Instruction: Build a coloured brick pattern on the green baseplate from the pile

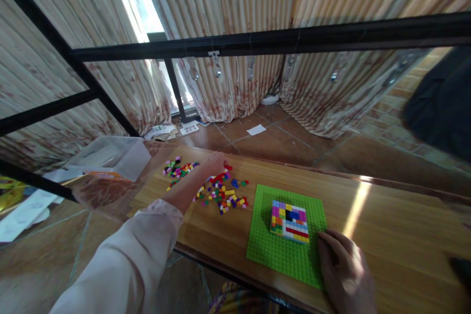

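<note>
My left hand (216, 163) reaches over the far edge of a loose pile of small coloured toy bricks (222, 196). Its fingers point down near several red bricks, but the fingertips are too small and blurred to show a grip. My right hand (346, 267) lies on the table with bent fingers, its fingertips at the right edge of a green studded baseplate (263, 243). On that plate stands a low rectangular block of stacked bricks (289, 221), its top a patchwork of many colours with a dark blue part near the middle.
A second heap of bricks (180, 169) lies farther left on the wooden table (397, 235). Beyond it stands a clear plastic bin (114, 157). A black metal rail (257, 44) crosses in front of the curtains. Paper (256, 130) lies on the tiled floor.
</note>
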`<state>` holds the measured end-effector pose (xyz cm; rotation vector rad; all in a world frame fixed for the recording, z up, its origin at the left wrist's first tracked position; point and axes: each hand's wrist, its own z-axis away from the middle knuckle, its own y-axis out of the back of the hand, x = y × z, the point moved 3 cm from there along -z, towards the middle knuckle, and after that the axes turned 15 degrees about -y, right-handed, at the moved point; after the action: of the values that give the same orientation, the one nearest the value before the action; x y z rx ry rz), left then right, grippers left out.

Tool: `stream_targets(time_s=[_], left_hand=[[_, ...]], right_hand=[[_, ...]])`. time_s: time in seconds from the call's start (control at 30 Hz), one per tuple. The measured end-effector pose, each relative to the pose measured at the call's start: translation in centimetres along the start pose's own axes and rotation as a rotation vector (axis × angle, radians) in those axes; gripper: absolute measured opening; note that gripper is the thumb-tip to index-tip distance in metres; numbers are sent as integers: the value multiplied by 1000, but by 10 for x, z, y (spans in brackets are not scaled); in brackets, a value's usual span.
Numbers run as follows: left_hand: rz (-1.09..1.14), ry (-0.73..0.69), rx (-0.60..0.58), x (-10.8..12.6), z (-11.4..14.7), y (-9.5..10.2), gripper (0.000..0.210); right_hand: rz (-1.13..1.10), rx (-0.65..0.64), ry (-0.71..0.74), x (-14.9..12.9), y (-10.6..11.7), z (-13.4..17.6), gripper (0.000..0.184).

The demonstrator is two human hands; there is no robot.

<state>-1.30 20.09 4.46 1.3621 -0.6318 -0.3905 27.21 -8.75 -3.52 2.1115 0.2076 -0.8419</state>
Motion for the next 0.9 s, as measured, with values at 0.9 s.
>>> stream_targets(time_s=[0.9], left_hand=[[1046,68,100,147,60,-39,40]], right_hand=[[-1,4,-62,-14,-2,-4,22]])
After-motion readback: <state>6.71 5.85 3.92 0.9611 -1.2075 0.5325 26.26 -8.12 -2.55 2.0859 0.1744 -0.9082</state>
